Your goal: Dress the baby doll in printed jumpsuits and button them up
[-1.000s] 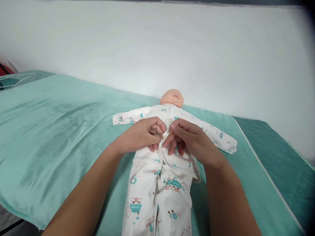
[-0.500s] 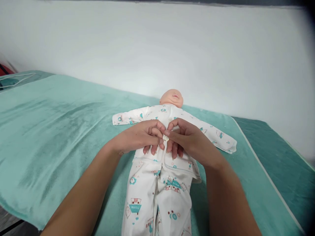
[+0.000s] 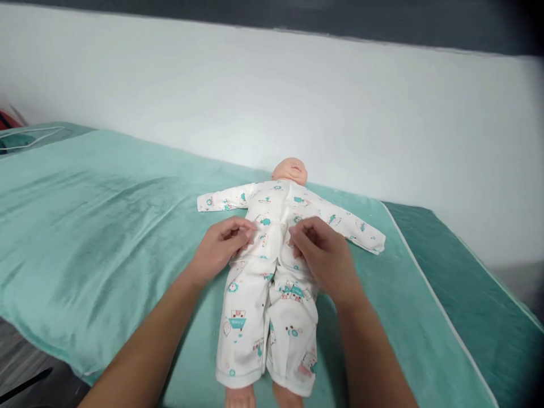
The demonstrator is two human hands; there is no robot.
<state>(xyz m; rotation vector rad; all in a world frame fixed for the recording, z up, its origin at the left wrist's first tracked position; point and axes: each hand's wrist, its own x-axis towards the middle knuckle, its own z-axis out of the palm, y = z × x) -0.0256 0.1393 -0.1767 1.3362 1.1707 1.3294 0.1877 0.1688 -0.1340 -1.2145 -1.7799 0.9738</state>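
A doll [image 3: 292, 170] lies on its back, dressed in a white printed long-sleeved baby shirt [image 3: 266, 218] and matching trousers [image 3: 244, 317]. The shirt's front edges meet along the middle of the chest. My left hand [image 3: 223, 246] is over the shirt's left side, thumb and fingertips pressed together. Over the right side, close to the front seam, my right hand [image 3: 325, 255] has its thumb and curled fingers together. Whether either pinch holds cloth cannot be made out. Bare doll feet [image 3: 240, 396] show below the trouser cuffs.
A light green plush blanket [image 3: 106, 226] lies under the doll, with a darker green cover [image 3: 463, 272] to the right. A white wall [image 3: 255, 96] stands behind. White hanger-like loops [image 3: 38, 136] lie at the far left. Floor [image 3: 21, 362] shows at lower left.
My hands have parted from the shirt's front seam, where their fingertips met at a button; the left moved left, the right slightly right. The view has shifted, and the doll's feet now show.
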